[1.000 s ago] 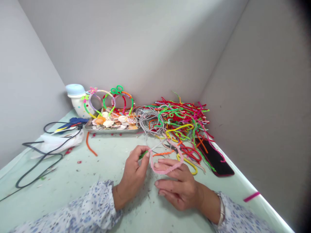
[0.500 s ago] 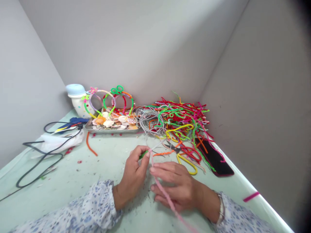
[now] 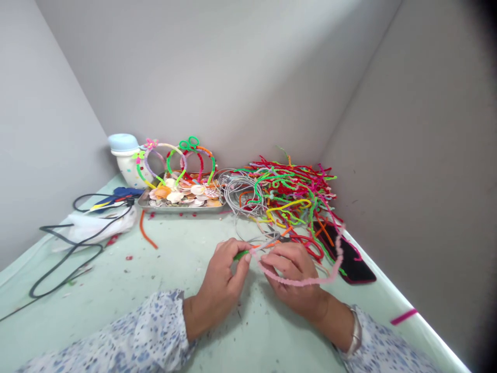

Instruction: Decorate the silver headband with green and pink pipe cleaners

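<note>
My left hand (image 3: 223, 277) pinches the end of a thin piece with a green tip (image 3: 240, 254), just above the pale green table (image 3: 116, 311). My right hand (image 3: 293, 280) is closed on a pink pipe cleaner (image 3: 310, 280), close beside the left fingers. The pink pipe cleaner curves under my right fingers and swings out to the right, its free end rising near the black phone (image 3: 347, 254). Both hands meet at the spot where pink and green join.
A heap of coloured pipe cleaners (image 3: 289, 194) and grey wire hoops (image 3: 238, 194) lies at the back right. A metal tray (image 3: 180, 206) holds shells and wrapped headbands. A white jar (image 3: 126, 158), a blue glue gun (image 3: 118, 196) and black cords (image 3: 66, 254) sit at the left.
My right hand has swung the pink pipe cleaner from trailing toward me round to the right side. Both hands shifted slightly right and nearer; the left hand keeps its pinch.
</note>
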A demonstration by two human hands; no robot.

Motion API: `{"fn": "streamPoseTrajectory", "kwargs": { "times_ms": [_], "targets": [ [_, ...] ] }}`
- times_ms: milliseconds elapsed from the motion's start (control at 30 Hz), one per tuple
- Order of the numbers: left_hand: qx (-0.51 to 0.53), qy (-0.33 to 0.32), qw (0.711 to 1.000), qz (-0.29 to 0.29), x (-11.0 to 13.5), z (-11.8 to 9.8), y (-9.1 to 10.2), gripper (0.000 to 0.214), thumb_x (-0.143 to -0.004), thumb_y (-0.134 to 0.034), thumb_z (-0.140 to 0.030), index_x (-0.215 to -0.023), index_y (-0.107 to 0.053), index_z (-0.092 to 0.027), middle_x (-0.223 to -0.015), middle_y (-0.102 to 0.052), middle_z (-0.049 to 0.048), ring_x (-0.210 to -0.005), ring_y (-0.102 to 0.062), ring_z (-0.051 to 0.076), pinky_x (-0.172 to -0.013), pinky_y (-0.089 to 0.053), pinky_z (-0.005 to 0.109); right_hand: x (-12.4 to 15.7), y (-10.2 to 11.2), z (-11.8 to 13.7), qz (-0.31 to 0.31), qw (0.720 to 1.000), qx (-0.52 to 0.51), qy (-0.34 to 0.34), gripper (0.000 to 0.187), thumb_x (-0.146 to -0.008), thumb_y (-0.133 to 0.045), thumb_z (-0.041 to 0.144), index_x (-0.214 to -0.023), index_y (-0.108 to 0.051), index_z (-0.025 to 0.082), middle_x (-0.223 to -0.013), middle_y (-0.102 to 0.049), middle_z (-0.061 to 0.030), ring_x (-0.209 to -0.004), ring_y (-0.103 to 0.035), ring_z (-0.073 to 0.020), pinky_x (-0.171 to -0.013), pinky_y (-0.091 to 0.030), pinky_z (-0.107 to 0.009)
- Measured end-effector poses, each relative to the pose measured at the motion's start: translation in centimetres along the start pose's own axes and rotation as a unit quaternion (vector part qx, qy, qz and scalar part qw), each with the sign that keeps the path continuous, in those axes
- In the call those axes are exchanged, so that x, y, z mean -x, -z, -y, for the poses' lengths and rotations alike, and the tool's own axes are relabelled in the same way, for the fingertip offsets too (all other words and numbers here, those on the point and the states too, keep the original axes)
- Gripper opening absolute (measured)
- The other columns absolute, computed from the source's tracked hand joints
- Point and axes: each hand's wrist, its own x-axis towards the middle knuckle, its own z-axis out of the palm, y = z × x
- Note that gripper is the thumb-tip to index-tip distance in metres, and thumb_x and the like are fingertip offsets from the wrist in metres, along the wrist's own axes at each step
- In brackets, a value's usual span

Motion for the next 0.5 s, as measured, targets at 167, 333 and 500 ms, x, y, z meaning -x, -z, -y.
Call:
{"fn": "streamPoseTrajectory", "kwargs": {
  "times_ms": [167, 333, 500],
  "targets": [
    [-0.014, -0.022, 1.000, 0.015, 0.1, -0.1, 0.0, 0.013, -0.092, -0.045, -0.020, -0.095, -0.058, -0.020, -0.088, -0.061, 0.0035, -0.086, -0.054, 0.019, -0.081, -0.041, 0.033, -0.1, 0.1, -0.1, -0.014, 0.999, 0.041, 0.012, 0.020, -0.082, -0.065, 0.015, -0.100, -0.061, 0.026, -0.089, -0.063, -0.0035, -0.087, -0.061, -0.0193, -0.080, -0.051, -0.037],
    [-0.018, -0.037, 0.999, 0.025, 0.0, -0.3, 0.0, 0.013, -0.091, -0.046, -0.019, -0.093, -0.059, -0.019, -0.087, -0.062, 0.0037, -0.086, -0.055, 0.020, -0.081, -0.041, 0.034, 0.0, -0.2, -0.8, 0.007, 0.998, 0.032, 0.058, 0.024, -0.082, -0.062, 0.012, -0.103, -0.063, 0.024, -0.095, -0.066, -0.0058, -0.093, -0.061, -0.0205, -0.082, -0.049, -0.037],
    [-0.018, -0.033, 0.999, 0.026, 0.0, -0.3, 0.1, 0.014, -0.091, -0.046, -0.021, -0.093, -0.060, -0.020, -0.086, -0.063, 0.0040, -0.085, -0.056, 0.020, -0.080, -0.041, 0.034, 0.0, -0.2, -1.0, 0.020, 0.999, 0.006, 0.050, 0.019, -0.085, -0.058, 0.014, -0.100, -0.066, 0.024, -0.091, -0.069, -0.0045, -0.089, -0.062, -0.0187, -0.080, -0.049, -0.034]
  ]
}}
